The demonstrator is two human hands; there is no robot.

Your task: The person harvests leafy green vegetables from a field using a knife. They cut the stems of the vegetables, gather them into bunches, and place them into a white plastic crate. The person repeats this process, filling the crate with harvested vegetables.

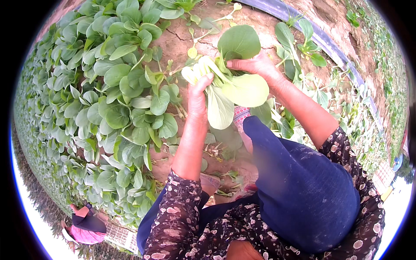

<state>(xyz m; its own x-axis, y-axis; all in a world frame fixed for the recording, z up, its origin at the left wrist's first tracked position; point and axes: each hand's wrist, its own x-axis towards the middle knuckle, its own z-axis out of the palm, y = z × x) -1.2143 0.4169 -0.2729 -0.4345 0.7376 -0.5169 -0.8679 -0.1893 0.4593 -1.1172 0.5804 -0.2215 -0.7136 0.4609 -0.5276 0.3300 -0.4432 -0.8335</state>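
- Nearest, the person's dark blue trousers (303, 186) and a flowered sleeve (177, 212); both bare forearms reach forward past the knee.
- The left hand (198, 96) is clamped round the pale stalks of a bunch of leafy greens (243, 90), thumb across the front.
- The right hand (258, 69) lays its thumb on the bunch from the other side; its fingers are hidden behind a dark leaf, so whether they are closed cannot be told.
- The bunch is between the hands, touching both, raised over the bare soil strip (180, 41), stalk ends toward the strip's left edge and leaves spreading toward its right.
- As far as can be judged, this bunch is off the ground and its handling is partway: broad leaves are on it, and a dense stand of greens (117, 78) along the soil strip's left edge appears untouched.
- Beyond the right hand, a few greens (288, 41) stand near a grey-blue strip (325, 42) bounding the soil.
- Farther off, at lower left, a co-worker in pink (89, 234) is beside a pale crate (121, 237).
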